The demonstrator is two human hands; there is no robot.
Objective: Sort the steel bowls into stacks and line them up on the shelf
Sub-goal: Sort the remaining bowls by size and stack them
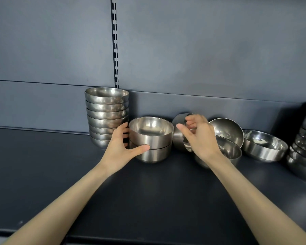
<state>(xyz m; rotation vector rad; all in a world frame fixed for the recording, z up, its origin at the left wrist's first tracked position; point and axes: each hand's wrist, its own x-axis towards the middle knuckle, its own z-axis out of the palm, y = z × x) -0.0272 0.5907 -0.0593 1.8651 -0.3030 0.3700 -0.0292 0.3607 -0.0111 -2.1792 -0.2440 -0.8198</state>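
A tall stack of several steel bowls (106,117) stands at the back of the dark shelf (148,191). Right beside it sits a short stack of two bowls (152,138); my left hand (121,145) grips its left side, thumb on the upper bowl's wall. My right hand (199,135) reaches over a small bowl lying on its side (179,131), fingers curled at its rim. Whether it grips the rim is unclear. Behind that hand lie a tilted bowl (227,129) and an upright one (231,151).
A single upright bowl (264,146) sits further right. At the right edge another stack of several bowls (303,144) leans partly out of view. The shelf's grey back panel with a slotted upright (115,41) rises behind everything.
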